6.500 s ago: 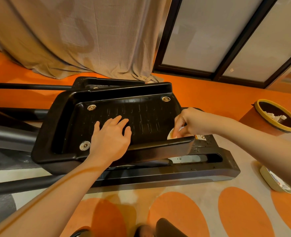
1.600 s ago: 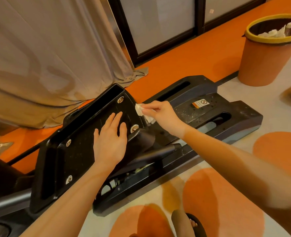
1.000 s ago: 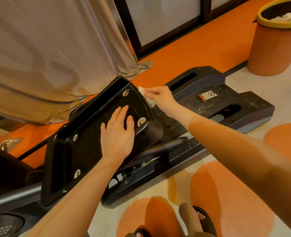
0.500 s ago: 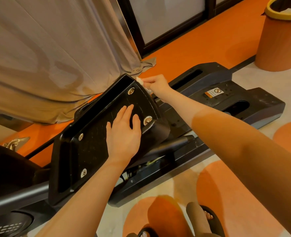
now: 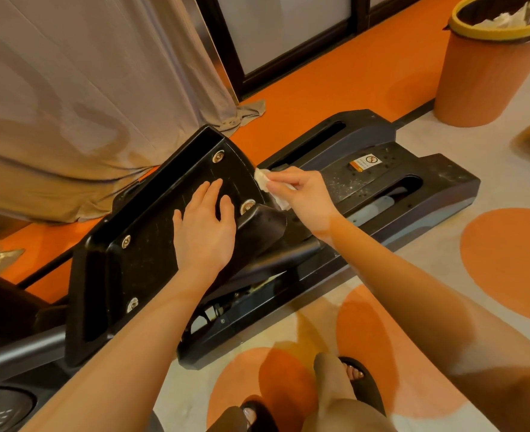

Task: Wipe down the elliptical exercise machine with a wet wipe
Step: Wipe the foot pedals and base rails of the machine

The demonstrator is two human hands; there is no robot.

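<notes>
On the far right edge of the tilted foot pedal, my right hand pinches a crumpled white wet wipe between thumb and curled fingers, the wipe touching the pedal's rim just beyond the upper bolt. My left hand lies flat on the pedal's ribbed face, fingers straight and slightly spread, pressing it steady and gripping nothing.

The relation I watch is this: the pedal's long axis runs from lower left, near me, up toward the far right, and the wipe sits at that far end, on the side edge facing the rear rail housing. The right hand is plainly the nearer one to that edge; the left is inboard, between the bolts. I judge the next stroke should follow the rim along the long axis, back toward me, keeping the wipe between hand and plastic.

Beyond the housing, dusty speckles show around the warning sticker, so that surface looks unwiped to me. An orange waste bin with used wipes stands well apart at upper right.
</notes>
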